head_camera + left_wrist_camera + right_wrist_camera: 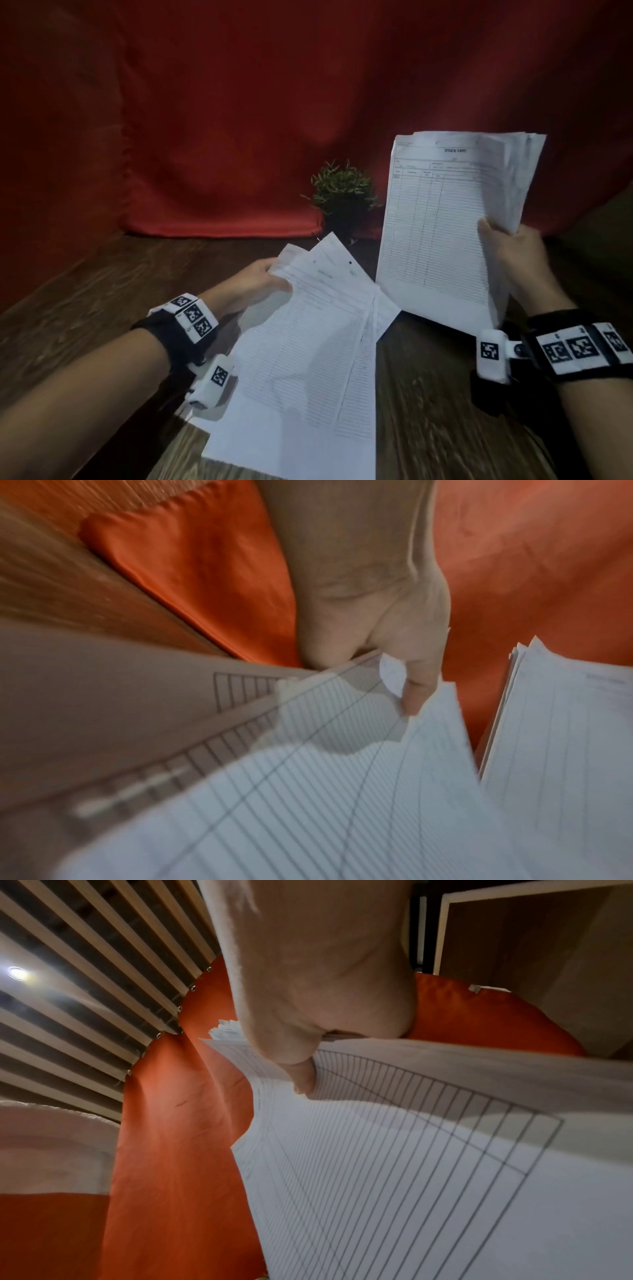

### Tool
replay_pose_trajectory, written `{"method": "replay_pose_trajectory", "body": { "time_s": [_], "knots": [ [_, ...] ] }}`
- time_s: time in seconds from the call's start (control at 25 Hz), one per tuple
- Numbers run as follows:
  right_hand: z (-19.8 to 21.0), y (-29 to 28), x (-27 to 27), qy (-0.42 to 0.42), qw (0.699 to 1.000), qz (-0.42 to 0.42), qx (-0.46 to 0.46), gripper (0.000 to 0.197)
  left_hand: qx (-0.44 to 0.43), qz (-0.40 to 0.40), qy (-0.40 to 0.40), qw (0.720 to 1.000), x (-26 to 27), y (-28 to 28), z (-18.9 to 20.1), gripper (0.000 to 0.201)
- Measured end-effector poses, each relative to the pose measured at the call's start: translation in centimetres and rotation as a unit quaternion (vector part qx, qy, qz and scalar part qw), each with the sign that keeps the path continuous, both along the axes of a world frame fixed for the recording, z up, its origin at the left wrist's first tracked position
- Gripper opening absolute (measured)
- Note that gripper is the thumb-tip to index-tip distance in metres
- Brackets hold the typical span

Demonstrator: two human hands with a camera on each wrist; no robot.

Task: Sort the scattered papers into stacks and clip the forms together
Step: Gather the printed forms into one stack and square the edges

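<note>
With the squared stack of stock-card forms (442, 219) held upright above the bench (428, 394) in my right hand (513, 253) and a fanned, loose bundle (308, 342) pinched in my left hand (253, 281), I should probably merge the 2, then tap the edges flush on the bench before clipping.
</note>
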State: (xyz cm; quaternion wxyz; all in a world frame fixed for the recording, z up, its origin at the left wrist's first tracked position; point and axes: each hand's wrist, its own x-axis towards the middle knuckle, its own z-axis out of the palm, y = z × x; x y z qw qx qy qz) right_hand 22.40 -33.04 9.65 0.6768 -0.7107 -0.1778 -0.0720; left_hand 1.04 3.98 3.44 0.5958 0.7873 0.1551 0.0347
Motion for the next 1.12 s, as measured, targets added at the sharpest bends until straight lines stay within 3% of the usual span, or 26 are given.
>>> {"method": "replay_pose_trajectory", "body": {
  "time_s": [0.16,0.28,0.48,0.6,0.72,0.8,0.88,0.96,1.0,1.04,1.08,1.12],
  "knots": [
    [-0.1,0.1,1.2,0.006,1.000,-0.019,-0.006,0.038,-0.081,0.051,-0.163,0.982,0.4,0.6,1.5,0.042],
    [0.4,1.8,1.7,0.035,0.999,0.001,0.008,0.035,-0.157,0.107,-0.221,0.957,1.8,0.8,3.4,0.032],
    [2.2,6.1,0.6,0.113,0.977,0.173,0.050,0.029,-0.202,0.110,-0.275,0.934,5.7,-1.7,6.7,0.030],
    [2.9,8.0,0.3,0.089,0.970,0.224,0.009,0.021,-0.229,0.138,-0.306,0.914,7.4,-3.0,8.7,0.024],
    [2.3,9.1,-0.3,0.035,0.976,0.210,-0.039,0.018,-0.220,0.154,-0.274,0.924,8.0,-3.3,8.5,0.036],
    [2.2,9.4,-0.9,0.009,0.970,0.236,-0.059,0.035,-0.195,0.171,-0.275,0.926,8.1,-3.2,7.7,0.045],
    [2.2,9.5,-1.9,0.014,0.968,0.248,-0.020,0.049,-0.176,0.189,-0.315,0.913,8.0,-3.4,7.4,0.048],
    [1.7,9.7,-2.3,0.040,0.969,0.233,0.075,0.026,-0.143,0.211,-0.346,0.903,7.6,-3.9,7.6,0.036],
    [1.1,9.4,-2.5,0.042,0.960,0.248,0.119,0.045,-0.129,0.221,-0.356,0.899,7.4,-4.3,7.7,0.029],
    [0.3,9.1,-2.5,0.048,0.944,0.282,0.162,0.079,-0.121,0.229,-0.365,0.894,7.3,-4.6,7.7,0.025],
    [-0.1,8.7,-2.8,0.038,0.929,0.318,0.185,0.095,-0.118,0.235,-0.371,0.890,7.2,-4.8,7.9,0.023],
    [-0.5,8.6,-3.3,0.028,0.932,0.306,0.189,0.091,-0.118,0.239,-0.378,0.887,7.2,-4.9,8.1,0.022]
  ]
}}
